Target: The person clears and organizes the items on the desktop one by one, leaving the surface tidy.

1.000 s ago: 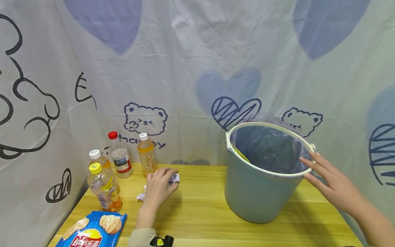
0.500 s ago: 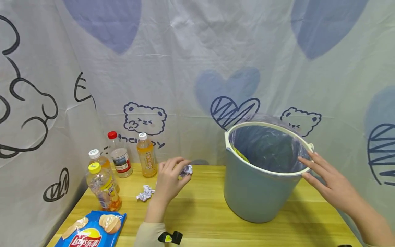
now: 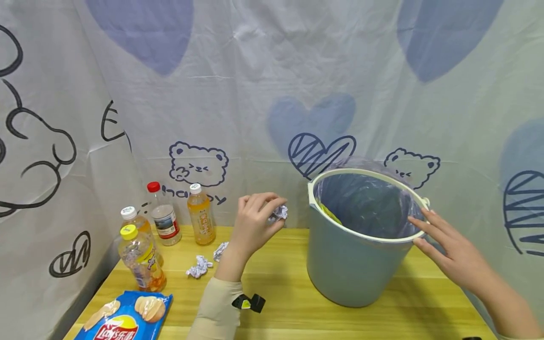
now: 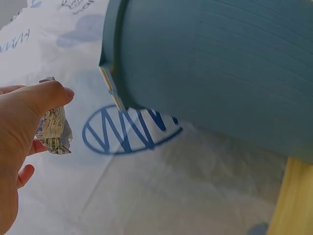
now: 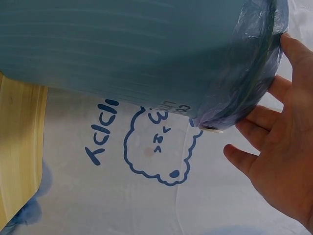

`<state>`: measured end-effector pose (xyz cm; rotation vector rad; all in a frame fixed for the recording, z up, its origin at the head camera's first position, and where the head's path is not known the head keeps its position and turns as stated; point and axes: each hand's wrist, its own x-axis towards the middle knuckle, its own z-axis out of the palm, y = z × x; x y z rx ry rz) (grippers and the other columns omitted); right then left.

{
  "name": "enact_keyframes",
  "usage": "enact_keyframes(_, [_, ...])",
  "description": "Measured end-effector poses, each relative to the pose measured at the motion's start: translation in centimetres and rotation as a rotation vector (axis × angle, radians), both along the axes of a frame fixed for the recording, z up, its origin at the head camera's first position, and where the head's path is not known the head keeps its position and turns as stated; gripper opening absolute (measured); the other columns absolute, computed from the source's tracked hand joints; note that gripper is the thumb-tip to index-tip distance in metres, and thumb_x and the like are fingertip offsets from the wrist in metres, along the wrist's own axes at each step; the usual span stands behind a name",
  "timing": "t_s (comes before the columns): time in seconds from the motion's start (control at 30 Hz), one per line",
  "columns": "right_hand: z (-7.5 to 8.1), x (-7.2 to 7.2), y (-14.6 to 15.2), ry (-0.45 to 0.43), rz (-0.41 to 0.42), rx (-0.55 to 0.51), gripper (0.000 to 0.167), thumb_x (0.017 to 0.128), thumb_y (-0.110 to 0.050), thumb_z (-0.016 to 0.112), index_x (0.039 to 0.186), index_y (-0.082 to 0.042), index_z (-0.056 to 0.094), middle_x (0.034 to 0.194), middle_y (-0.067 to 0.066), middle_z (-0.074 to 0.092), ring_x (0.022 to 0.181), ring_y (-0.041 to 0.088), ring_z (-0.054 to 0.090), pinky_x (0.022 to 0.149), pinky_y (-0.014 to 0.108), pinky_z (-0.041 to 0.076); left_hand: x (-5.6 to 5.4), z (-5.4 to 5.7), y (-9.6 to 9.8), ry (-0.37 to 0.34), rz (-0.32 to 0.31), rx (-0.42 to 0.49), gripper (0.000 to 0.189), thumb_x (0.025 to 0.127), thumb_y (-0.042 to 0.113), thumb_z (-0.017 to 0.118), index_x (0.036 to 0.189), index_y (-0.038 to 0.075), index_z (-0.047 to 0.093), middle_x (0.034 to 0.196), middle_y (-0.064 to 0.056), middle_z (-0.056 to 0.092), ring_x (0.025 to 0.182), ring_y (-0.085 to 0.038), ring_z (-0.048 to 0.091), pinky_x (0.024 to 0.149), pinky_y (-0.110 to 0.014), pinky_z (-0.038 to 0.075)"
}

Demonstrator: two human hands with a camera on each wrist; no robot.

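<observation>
My left hand (image 3: 251,225) pinches a crumpled ball of printed paper (image 3: 279,213) between thumb and fingers, held above the table to the left of the trash can (image 3: 348,269). The left wrist view shows the paper ball (image 4: 55,129) partly covered by the hand. Grey-blue with a cream rim, the trash can has a clear plastic liner (image 5: 232,93) folded over its edge. Something yellow-green (image 3: 330,214) shows inside it. My right hand (image 3: 456,252) rests at the can's right rim with fingers extended. Two more paper balls, one nearer (image 3: 199,267) and one farther (image 3: 220,251), lie on the table.
At the left of the wooden table (image 3: 280,288) stand several bottles: a yellow-capped one (image 3: 142,264), a red-capped one (image 3: 165,222) and orange drinks with white caps, including one at the back (image 3: 201,219). A blue chip bag (image 3: 127,316) lies in front. A printed cloth (image 3: 246,118) hangs behind.
My left hand has lifted the paper ball off the table and moved it up and right toward the trash can, uncovering the other two balls. The right hand stays at the rim.
</observation>
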<state>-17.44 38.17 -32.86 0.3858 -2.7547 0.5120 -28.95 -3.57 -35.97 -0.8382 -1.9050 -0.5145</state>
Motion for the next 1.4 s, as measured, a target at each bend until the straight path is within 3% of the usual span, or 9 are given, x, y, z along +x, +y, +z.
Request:
enact_keyframes(0.33, [0.0,-0.1,0.0,0.007,0.001,0.002,0.05,0.1,-0.031,0.053,0.148,-0.024,0.043,0.162,0.012,0.021,0.153,0.031,0.007,0.096,0.08,0.022,-0.9,2.7,2.2,0.076,-0.035,0.009,0.033,0.076,0.022,0.077,0.108,0.018,0.071,0.108,-0.002,0.068,0.099,-0.02,0.063,0.08,-0.04,0.04])
enact_keyframes(0.77, [0.3,-0.4,0.1,-0.003,0.001,-0.001,0.05,0.1,-0.031,0.053,0.148,-0.026,0.042,0.163,0.011,0.021,0.153,0.033,0.008,0.095,0.08,0.022,-1.4,4.9,4.9,0.087,-0.087,0.061,0.032,0.077,0.023,0.077,0.108,0.017,0.07,0.107,-0.001,0.068,0.098,-0.018,0.063,0.079,-0.038,0.041])
enact_keyframes(1.4, [0.2,-0.6,0.2,-0.003,-0.007,-0.018,0.049,0.1,-0.031,0.053,0.147,-0.026,0.043,0.163,0.007,0.02,0.153,0.028,0.007,0.093,0.08,0.023,-1.7,5.4,8.8,0.033,-0.146,0.093,0.033,0.079,0.027,0.079,0.11,0.018,0.071,0.107,0.0,0.068,0.101,-0.014,0.063,0.078,-0.034,0.042])
